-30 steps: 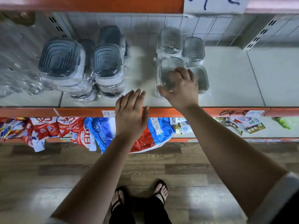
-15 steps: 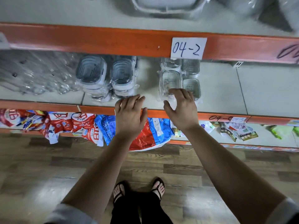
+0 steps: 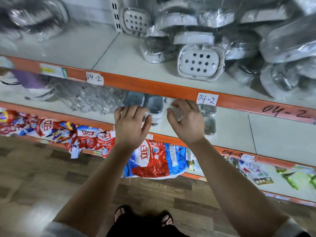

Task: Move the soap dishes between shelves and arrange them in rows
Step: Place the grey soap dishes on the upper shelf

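1. Two sandalled feet stand on a wood floor, far below both hands.
2. Two bare forearms run from the bottom edge of the view up to the shelves.
3. Beneath the wrists, red, white and blue bags lie on the bottom shelf. One of them hangs over its front edge.
4. The left hand is flat, palm down, with its fingers straight and spread. It holds nothing and hovers over the front of the middle shelf.
5. The right hand is just beside it. It is relaxed, with fingers loosely bent and the thumb apart, and it is also empty.
6. Just past the left fingertips, and showing between the two hands, are stacked lidded dishes with grey tops, wrapped in clear film.
7. Clear dishes sit just right of the right hand, partly hidden behind it.
8. Directly above the right fingertips, a paper label reading "04-2" is stuck to the orange rail.
9. Farther up and to the right of the right hand, on the top shelf, is a white dish with round holes. It lies at the front of a blurred pile of film-wrapped dishes.
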Demonstrator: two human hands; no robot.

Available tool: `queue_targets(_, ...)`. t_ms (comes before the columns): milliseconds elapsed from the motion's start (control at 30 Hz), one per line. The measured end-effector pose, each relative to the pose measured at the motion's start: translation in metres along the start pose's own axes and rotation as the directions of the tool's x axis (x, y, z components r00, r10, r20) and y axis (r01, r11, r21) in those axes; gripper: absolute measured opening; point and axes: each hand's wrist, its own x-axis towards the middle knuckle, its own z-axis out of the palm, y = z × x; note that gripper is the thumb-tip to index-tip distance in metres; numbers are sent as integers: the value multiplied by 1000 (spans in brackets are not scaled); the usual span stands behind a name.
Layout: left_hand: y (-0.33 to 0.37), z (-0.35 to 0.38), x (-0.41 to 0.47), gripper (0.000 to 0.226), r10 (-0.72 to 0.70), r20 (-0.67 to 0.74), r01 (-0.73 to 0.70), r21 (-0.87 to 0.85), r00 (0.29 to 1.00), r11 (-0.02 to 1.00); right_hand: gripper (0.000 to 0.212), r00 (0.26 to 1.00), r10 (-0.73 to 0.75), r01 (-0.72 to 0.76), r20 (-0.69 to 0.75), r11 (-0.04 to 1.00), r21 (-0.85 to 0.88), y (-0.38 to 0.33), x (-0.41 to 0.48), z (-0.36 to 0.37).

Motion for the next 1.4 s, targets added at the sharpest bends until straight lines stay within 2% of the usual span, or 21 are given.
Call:
queue_targets(233,-61,-28,50,27,-16,-116,22,49,993,999,28,994,-93,93,-58,996,-12,-44,65,25)
queue_targets(333,-96,-32,71,25,24,-131,-17,51,991,999,29,990,-112,110,-89,993,-32,-62,89,47)
queue_targets(767,-282,-47,149,29,89,-116,-89,2,989,996,32,992,-5,-6,-124,996,-85,-146,170,164)
queue_targets(933,-337,-53,170,33,44,-96,-45,-3,994,999,35,997,13,-18,-72,997,-73,-169,191,204)
queue_targets(1167,-405,-53,199,42,-94,-14,94,37,995,995,27,999,38,-36,20,997,-71,-190,210,250)
queue_targets(1300,-438,-53,220,35,-121,-12,122,124,993,985,27,999,16,-13,44,997,-78,-196,219,264)
queue_targets(1400,-459,-51,238,38,-186,49,176,159,981,972,26,997,4,3,72,996,-94,-195,225,273)
